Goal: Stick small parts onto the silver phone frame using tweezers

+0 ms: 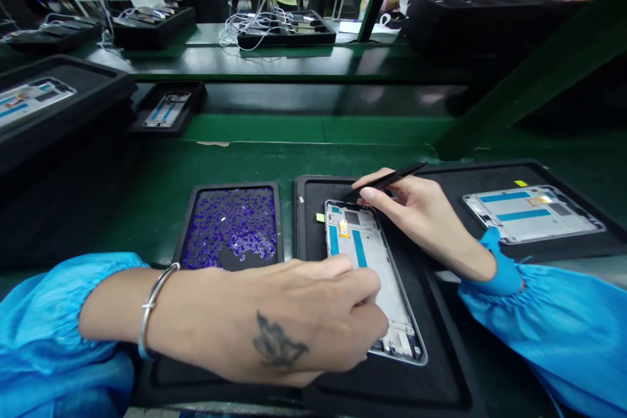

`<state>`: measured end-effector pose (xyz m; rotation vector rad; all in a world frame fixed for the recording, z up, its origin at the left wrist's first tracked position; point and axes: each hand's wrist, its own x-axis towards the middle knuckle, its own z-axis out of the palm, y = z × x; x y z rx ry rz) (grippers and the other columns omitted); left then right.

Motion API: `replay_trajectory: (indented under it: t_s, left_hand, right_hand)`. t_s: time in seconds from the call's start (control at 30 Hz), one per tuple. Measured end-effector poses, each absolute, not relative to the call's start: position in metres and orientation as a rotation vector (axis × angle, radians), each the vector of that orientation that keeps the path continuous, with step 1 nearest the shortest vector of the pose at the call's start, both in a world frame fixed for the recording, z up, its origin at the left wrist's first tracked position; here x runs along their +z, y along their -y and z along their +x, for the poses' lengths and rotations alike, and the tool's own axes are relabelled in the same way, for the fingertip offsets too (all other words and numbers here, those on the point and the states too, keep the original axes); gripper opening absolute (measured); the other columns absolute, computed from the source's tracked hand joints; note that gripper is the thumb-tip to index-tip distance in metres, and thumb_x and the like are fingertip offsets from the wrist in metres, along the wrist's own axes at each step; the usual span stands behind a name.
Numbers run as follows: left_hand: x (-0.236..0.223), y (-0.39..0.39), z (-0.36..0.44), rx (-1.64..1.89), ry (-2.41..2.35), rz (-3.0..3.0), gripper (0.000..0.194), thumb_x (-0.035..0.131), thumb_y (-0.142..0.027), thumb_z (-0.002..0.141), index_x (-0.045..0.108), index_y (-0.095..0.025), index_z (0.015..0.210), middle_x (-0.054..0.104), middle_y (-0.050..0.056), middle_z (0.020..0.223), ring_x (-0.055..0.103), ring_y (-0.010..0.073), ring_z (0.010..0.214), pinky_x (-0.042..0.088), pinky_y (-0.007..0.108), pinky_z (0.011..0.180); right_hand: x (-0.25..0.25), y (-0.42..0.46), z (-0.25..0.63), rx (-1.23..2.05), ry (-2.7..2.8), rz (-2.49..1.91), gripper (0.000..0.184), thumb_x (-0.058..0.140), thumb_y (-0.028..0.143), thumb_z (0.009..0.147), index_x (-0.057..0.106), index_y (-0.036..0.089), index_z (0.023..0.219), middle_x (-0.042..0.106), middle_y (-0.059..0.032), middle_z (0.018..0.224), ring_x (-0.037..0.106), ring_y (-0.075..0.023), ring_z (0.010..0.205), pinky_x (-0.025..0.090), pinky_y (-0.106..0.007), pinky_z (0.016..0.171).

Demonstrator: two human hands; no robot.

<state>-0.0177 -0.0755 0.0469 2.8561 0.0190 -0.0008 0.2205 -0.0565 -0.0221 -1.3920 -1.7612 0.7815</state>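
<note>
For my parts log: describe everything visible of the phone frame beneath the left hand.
The frame is a silvery, metallic-looking rounded rectangle with blue strips and an orange piece. It lies slantwise on a black tray, partly hidden by the left hand. The right hand holds a black tool near the frame's far end; contact unclear.

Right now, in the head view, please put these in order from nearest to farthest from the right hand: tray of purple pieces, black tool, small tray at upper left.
1. Black tool: held in the right hand.
2. Tray of purple pieces: to the hand's left.
3. Small tray: farther left and back.
</note>
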Motion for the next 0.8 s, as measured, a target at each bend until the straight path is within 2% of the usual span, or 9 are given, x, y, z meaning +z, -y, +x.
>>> replay_trajectory:
  t_s: [0.1,0.27,0.63,0.8]
  left_hand:
    - [0.0468,0.0752,-0.0168,-0.013,-0.016,2.837,0.023,0.063,-0.026,0.083,0.050,-0.011,0.094,0.040,0.006,0.092,0.034,0.0161,0.079,0.032,0.028,0.060]
    - [0.0471,0.0748,-0.0162,-0.023,-0.024,2.836,0.020,0.059,-0.025,0.084,0.051,-0.010,0.094,0.040,0.007,0.093,0.033,0.0164,0.079,0.032,0.028,0.060]
    - [0.0483,0.0745,-0.0180,-0.029,-0.023,2.827,0.018,0.059,-0.024,0.085,0.051,-0.010,0.095,0.042,0.006,0.094,0.032,0.0158,0.081,0.032,0.028,0.063]
    - [0.0479,0.0750,-0.0178,-0.036,-0.018,2.811,0.019,0.059,-0.024,0.085,0.051,-0.010,0.096,0.042,0.006,0.095,0.033,0.0158,0.081,0.032,0.028,0.063]
  right_hand:
    - [-0.0208,0.0560,0.2202,0.731,1.828,-1.369,0.019,0.059,0.035,0.091,0.069,0.019,0.096,0.066,-0.0007,0.100,0.062,-0.0135,0.090,0.052,-0.021,0.072]
    - [-0.0207,0.0549,0.2181,0.778,1.768,-1.394,0.021,0.060,0.037,0.090,0.068,0.019,0.097,0.066,-0.0016,0.097,0.062,-0.0146,0.084,0.053,-0.024,0.071]
    - [-0.0207,0.0556,0.2199,0.713,1.802,-1.397,0.022,0.059,0.037,0.091,0.069,0.018,0.096,0.066,-0.0017,0.100,0.062,-0.0152,0.089,0.052,-0.024,0.073]
    - [-0.0204,0.0551,0.2194,0.787,1.762,-1.402,0.022,0.060,0.038,0.089,0.069,0.018,0.097,0.067,-0.0007,0.097,0.062,-0.0134,0.084,0.053,-0.022,0.071]
